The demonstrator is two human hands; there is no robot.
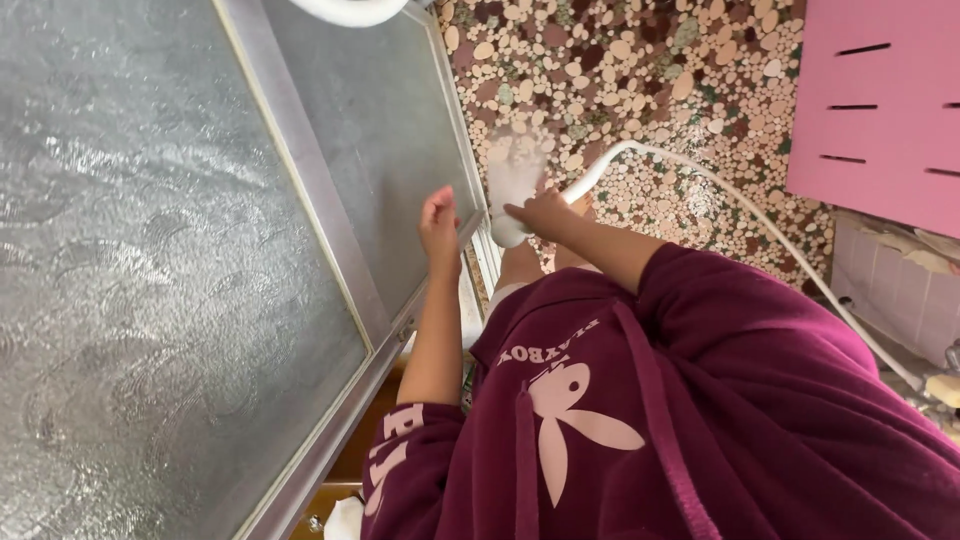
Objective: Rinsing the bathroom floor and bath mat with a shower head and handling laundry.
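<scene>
My right hand (545,213) grips a white hand shower head (508,232), which sprays water (515,165) toward the bottom of a frosted glass door (380,130). A white hose (760,230) runs from the shower head off to the right. My left hand (438,225) is raised next to the door's lower metal frame (330,215), fingers loosely curled, holding nothing. I wear a maroon hooded top with sleeves pushed up.
The floor (650,90) is pebble mosaic in cream, brown and green. A pink slotted panel (880,100) stands at the upper right above pale tiles (890,285). A second textured glass pane (150,300) fills the left side.
</scene>
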